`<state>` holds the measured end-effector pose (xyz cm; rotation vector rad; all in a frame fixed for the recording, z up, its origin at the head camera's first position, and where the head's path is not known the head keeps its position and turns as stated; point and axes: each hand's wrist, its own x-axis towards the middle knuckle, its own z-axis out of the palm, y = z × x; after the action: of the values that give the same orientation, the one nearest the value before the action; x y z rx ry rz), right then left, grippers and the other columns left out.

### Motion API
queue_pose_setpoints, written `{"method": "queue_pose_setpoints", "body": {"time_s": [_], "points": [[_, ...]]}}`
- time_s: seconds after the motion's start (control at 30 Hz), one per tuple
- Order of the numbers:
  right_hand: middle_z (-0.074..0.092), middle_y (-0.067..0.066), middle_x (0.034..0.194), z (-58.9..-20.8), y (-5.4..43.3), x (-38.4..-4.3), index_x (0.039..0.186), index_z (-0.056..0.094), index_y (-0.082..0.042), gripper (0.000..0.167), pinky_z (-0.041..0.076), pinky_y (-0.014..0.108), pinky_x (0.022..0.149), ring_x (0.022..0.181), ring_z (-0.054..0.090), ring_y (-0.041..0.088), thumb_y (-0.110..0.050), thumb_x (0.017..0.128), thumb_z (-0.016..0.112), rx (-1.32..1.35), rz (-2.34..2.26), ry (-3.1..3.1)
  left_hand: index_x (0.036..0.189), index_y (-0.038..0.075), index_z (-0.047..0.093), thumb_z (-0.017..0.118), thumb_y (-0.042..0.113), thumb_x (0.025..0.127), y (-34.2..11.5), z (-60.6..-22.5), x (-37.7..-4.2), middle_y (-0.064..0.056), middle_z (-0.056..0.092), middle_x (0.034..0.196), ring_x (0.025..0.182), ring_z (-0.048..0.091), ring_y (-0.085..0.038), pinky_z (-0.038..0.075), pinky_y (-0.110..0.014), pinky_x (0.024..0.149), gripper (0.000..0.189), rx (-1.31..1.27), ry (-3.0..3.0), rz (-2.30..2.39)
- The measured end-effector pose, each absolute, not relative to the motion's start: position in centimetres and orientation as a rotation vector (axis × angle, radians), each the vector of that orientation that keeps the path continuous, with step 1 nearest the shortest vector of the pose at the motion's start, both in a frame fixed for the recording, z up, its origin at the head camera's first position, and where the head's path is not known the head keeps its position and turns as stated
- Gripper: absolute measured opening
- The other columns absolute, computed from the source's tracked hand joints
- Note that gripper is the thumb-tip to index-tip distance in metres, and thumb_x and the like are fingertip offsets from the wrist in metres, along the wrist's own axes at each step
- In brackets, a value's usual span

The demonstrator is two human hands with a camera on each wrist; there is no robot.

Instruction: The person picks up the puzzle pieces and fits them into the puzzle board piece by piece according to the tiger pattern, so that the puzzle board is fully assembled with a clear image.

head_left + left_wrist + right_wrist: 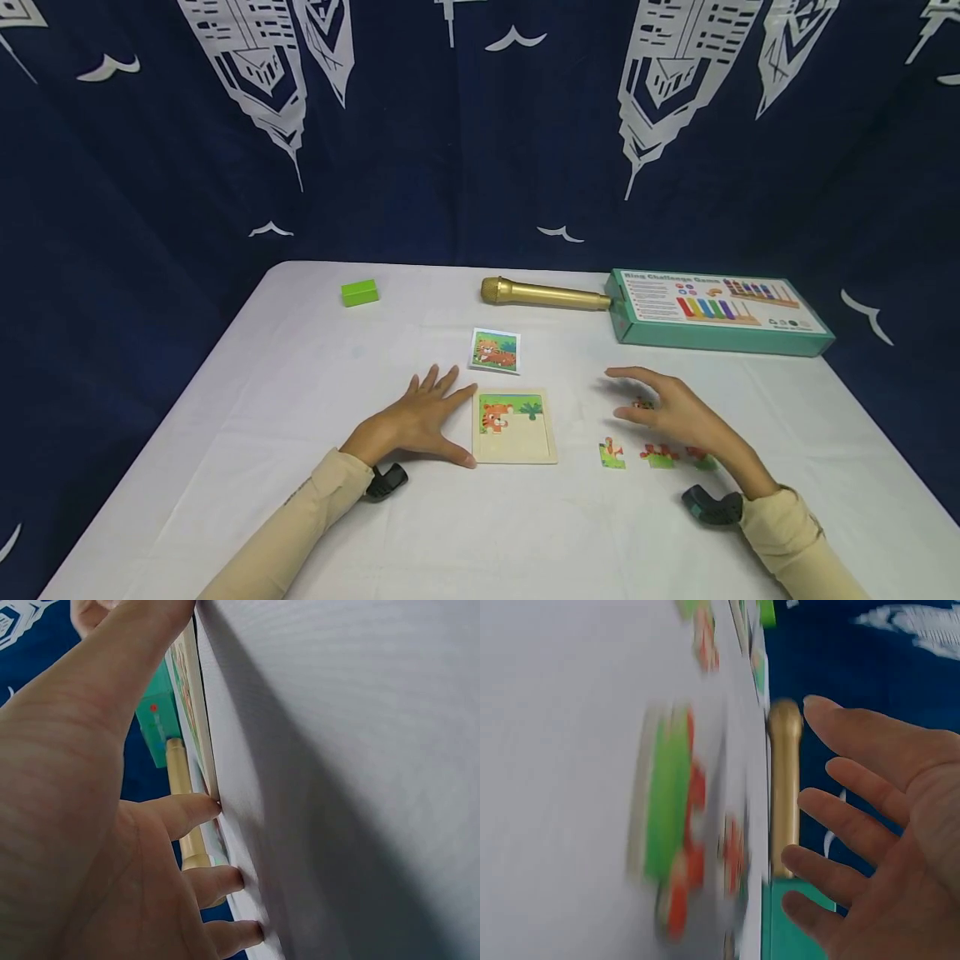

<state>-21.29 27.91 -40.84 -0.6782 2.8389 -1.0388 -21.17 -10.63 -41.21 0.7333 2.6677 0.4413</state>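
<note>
A wooden puzzle tray (517, 447) lies in the middle of the table, with tiger-picture pieces fitted along its top and left. My left hand (420, 421) rests at the tray's left edge, fingers spread, thumb by the lower corner and index finger by the upper. To the right, my right hand (686, 417) hovers with thumb and fingers apart, nothing between them. A small puzzle piece (642, 403) shows partly behind its fingers. Nearer me lie a puzzle piece (611, 453) with a green base, a red-and-green piece (673, 799), and another piece (701, 457) partly covered by the right wrist.
Behind the tray lies a tiger picture card (495, 351). Farther back are a green block (360, 292), a gold microphone (543, 294) and a teal game box (723, 312) at the right. A dark blue curtain (450, 167) hangs behind the white-covered table (247, 392).
</note>
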Motion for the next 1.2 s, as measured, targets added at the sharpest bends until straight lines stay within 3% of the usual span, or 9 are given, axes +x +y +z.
{"method": "queue_pose_setpoints", "body": {"time_s": [0.2,0.4,0.63,0.9,1.2], "points": [[0.044,0.022,0.144,-41.4,31.2,-21.4,0.133,0.054,-0.007,0.061,0.024,0.068,0.104,0.136,0.028,0.049,-0.028,0.081,0.078,-0.569,-0.984,2.845,0.154,0.022,0.022,0.074,0.069,0.065,-10.6,-41.4,-21.2,-0.011,0.001,0.161,0.146,-0.008,-0.037,-0.001,-0.057,0.116,0.113,0.734,2.663,0.445],[0.04,0.025,0.145,-41.8,32.3,-21.3,0.125,0.061,-0.006,0.053,0.015,0.071,0.105,0.139,0.017,0.052,-0.031,0.08,0.077,-0.54,-0.97,2.807,0.154,0.022,0.022,0.075,0.068,0.065,-10.4,-41.4,-21.2,-0.012,0.0,0.161,0.146,-0.008,-0.037,-0.001,-0.057,0.116,0.113,0.731,2.659,0.445],[0.04,0.024,0.146,-42.2,32.7,-20.8,0.113,0.063,-0.008,0.042,0.019,0.068,0.105,0.139,0.02,0.05,-0.03,0.08,0.078,-0.49,-0.959,2.795,0.154,0.022,0.021,0.074,0.069,0.066,-10.4,-41.6,-21.1,-0.011,-0.001,0.161,0.146,-0.009,-0.037,-0.001,-0.057,0.116,0.113,0.747,2.644,0.433],[0.036,0.027,0.147,-41.6,33.0,-20.9,0.112,0.061,-0.008,0.037,0.016,0.071,0.104,0.138,0.016,0.053,-0.02,0.081,0.076,-0.549,-1.001,2.72,0.154,0.022,0.021,0.074,0.069,0.066,-10.5,-41.5,-21.2,-0.012,0.0,0.161,0.145,-0.009,-0.037,-0.002,-0.057,0.115,0.113,0.745,2.652,0.445],[0.036,0.027,0.147,-41.6,32.6,-21.2,0.106,0.064,-0.009,0.024,0.021,0.068,0.105,0.137,0.022,0.052,-0.012,0.084,0.073,-0.496,-0.951,2.779,0.154,0.021,0.022,0.074,0.068,0.066,-10.7,-41.3,-21.2,-0.012,0.001,0.161,0.145,-0.008,-0.038,-0.002,-0.058,0.115,0.113,0.746,2.66,0.45]]}}
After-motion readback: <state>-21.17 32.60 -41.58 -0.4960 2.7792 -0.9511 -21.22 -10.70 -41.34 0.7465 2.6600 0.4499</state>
